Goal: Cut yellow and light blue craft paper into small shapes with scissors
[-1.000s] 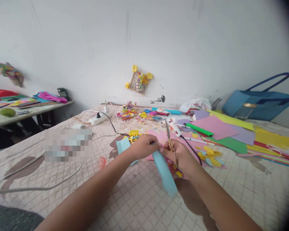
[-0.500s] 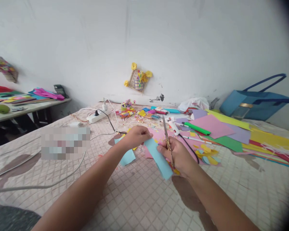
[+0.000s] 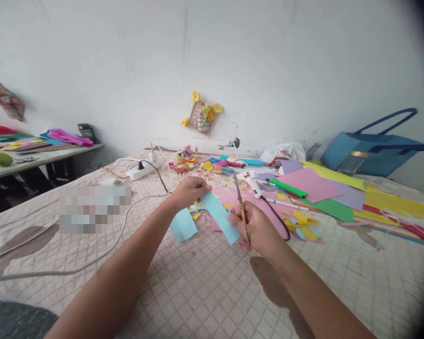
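My left hand [image 3: 191, 192] pinches the upper end of a light blue paper strip [image 3: 220, 217], which slants down to the right above the table. My right hand [image 3: 256, 225] is closed around a pair of scissors [image 3: 240, 202], blades pointing up and away from me. Its thumb is at the strip's right edge; whether it presses on the paper I cannot tell. Another light blue paper piece [image 3: 183, 226] lies on the table below my left wrist. Behind the hands lies pink paper [image 3: 268, 207] with small scraps on it.
A white glue gun [image 3: 253, 184] with a black cord and a green marker [image 3: 288, 188] lie beyond my right hand. Coloured sheets [image 3: 314, 183] and a blue bag [image 3: 371, 150] are on the right. A power strip [image 3: 141, 172] and white cables [image 3: 127, 212] lie on the left.
My left hand has shifted left and slightly up with the strip. The strip's lower end has moved left and up. My right hand has moved a little left with the scissors.
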A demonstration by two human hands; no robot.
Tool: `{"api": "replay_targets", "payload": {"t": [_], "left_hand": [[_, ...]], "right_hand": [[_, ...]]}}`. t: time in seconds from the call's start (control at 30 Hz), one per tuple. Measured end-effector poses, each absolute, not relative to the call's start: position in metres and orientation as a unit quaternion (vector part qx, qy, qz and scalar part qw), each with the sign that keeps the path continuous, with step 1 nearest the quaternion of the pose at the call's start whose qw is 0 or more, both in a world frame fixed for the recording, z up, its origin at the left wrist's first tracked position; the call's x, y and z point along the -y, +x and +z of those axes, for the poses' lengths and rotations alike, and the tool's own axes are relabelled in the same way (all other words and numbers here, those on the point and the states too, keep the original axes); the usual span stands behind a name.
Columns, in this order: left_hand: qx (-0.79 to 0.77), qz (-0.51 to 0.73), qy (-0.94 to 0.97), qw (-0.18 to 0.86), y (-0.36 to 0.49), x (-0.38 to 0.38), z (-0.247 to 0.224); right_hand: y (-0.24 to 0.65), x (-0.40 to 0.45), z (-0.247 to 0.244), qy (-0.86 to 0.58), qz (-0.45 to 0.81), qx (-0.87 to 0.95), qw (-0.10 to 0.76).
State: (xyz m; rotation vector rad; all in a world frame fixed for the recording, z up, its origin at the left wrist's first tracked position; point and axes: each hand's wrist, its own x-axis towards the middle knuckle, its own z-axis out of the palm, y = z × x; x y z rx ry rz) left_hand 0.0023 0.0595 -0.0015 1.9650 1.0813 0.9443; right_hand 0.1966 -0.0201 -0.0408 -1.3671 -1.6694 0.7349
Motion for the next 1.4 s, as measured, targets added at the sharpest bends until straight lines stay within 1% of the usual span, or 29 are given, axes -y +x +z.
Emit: {"api": "replay_targets", "payload": {"t": [0.2, 0.4, 0.6, 0.8, 0.87, 1.0, 1.1, 1.17, 1.3, 1.33, 1.4], "left_hand": [[-0.421, 0.379, 0.748, 0.347, -0.009, -0.071, -0.002], [-0.427, 0.382, 0.734, 0.365, -0.014, -0.078, -0.006], [-0.426, 0.39, 0.707, 0.408, -0.015, -0.081, -0.01], [-0.412, 0.449, 0.63, 0.481, -0.019, -0.088, -0.017], [-0.399, 0.458, 0.604, 0.516, -0.017, -0.087, -0.019], [-0.367, 0.42, 0.583, 0.591, -0.003, -0.076, -0.019], [-0.351, 0.372, 0.585, 0.63, 0.009, -0.063, -0.015], [-0.344, 0.34, 0.591, 0.646, 0.015, -0.056, -0.013], [-0.345, 0.319, 0.585, 0.661, 0.022, -0.049, -0.014], [-0.347, 0.321, 0.58, 0.663, 0.023, -0.049, -0.016], [-0.35, 0.328, 0.568, 0.669, 0.025, -0.053, -0.019]], "right_hand": [[0.196, 0.021, -0.04, -0.557, 0.256, 0.68, 0.403], [0.196, 0.02, -0.043, -0.55, 0.299, 0.667, 0.405], [0.197, 0.021, -0.04, -0.574, 0.243, 0.678, 0.389], [0.197, 0.025, -0.035, -0.558, 0.346, 0.637, 0.404], [0.199, 0.023, -0.036, -0.55, 0.33, 0.643, 0.419], [0.202, 0.019, -0.039, -0.548, 0.298, 0.629, 0.463], [0.2, 0.022, -0.035, -0.514, 0.342, 0.614, 0.492], [0.197, 0.026, -0.033, -0.492, 0.4, 0.605, 0.482], [0.192, 0.033, -0.034, -0.471, 0.481, 0.606, 0.423], [0.191, 0.033, -0.034, -0.463, 0.487, 0.609, 0.422], [0.19, 0.033, -0.035, -0.451, 0.483, 0.602, 0.449]]}}
